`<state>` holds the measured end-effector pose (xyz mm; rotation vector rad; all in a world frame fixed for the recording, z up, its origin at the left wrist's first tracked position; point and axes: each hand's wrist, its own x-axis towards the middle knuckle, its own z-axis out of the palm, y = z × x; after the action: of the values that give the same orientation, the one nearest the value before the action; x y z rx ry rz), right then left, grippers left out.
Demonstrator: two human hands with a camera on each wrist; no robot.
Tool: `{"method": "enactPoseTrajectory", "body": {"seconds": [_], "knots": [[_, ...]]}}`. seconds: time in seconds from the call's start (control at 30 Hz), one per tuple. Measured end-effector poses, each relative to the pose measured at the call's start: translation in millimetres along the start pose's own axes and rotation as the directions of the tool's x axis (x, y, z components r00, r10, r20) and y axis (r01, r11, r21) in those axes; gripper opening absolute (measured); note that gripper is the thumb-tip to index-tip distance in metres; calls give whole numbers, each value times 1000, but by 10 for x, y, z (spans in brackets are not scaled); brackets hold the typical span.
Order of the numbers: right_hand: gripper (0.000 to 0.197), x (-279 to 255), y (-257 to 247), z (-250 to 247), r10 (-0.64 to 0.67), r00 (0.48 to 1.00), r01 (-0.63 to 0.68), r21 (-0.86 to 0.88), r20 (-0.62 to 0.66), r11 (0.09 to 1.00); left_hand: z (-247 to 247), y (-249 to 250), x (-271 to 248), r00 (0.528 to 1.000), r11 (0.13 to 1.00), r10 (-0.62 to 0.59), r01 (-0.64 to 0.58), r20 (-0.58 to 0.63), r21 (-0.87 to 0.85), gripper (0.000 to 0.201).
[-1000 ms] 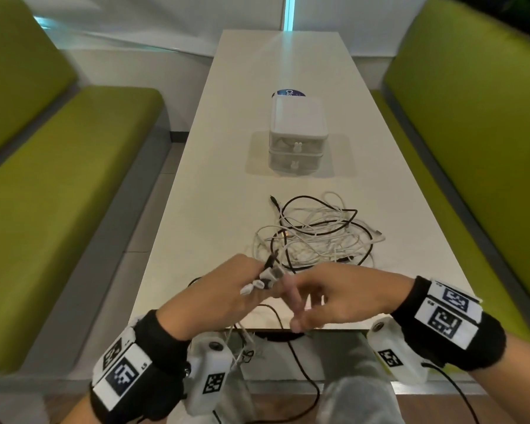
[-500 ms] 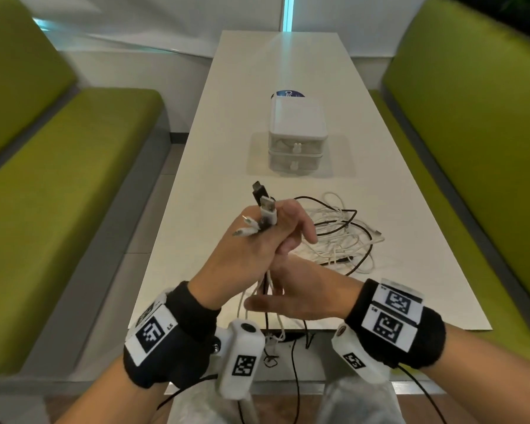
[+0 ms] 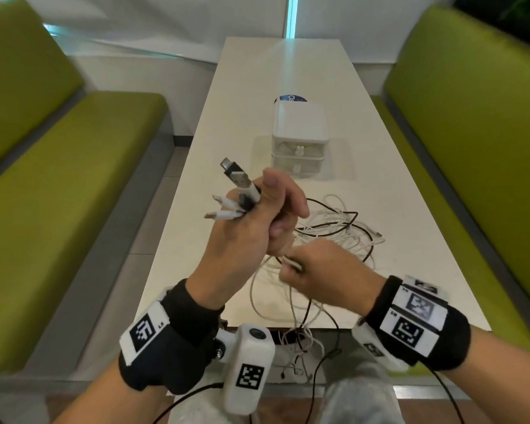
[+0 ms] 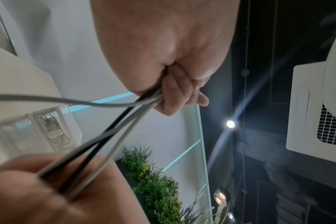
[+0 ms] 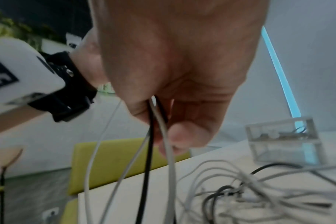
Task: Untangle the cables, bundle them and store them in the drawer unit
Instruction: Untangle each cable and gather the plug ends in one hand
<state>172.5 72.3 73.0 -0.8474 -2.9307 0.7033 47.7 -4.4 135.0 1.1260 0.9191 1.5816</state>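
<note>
My left hand [image 3: 257,221] is raised above the near half of the table and grips a bunch of black and white cables [image 4: 125,118]; their plug ends [image 3: 239,185] stick up out of the fist. Just below it, my right hand [image 3: 318,270] holds the same strands [image 5: 155,136], which run down through its curled fingers. The rest of the cables lie in a tangled heap [image 3: 343,234] on the table behind my hands, and some loops hang over the near edge. The small white drawer unit [image 3: 299,133] stands mid-table with both drawers closed.
The white table [image 3: 426,270] is long and narrow, with green benches [image 3: 58,185] on either side. A blue round item [image 3: 289,98] lies behind the drawer unit. Thin wires from the wrist cameras dangle below the table edge.
The left hand has risen further with the plug ends. The right hand has slid down the strands and moved right, pulling more cable off the heap.
</note>
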Motion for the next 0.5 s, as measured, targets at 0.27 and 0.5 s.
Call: {"method": "enactPoseTrajectory", "body": {"seconds": [0.27, 0.5], "knots": [[19, -14, 69, -264, 155, 982, -133, 186, -112, 974, 19, 104, 50, 998, 998, 44, -46, -34, -48, 43], [29, -194, -65, -84, -13, 781, -132, 187, 625, 973, 40, -70, -109, 996, 999, -43, 44, 80, -5, 41]]}}
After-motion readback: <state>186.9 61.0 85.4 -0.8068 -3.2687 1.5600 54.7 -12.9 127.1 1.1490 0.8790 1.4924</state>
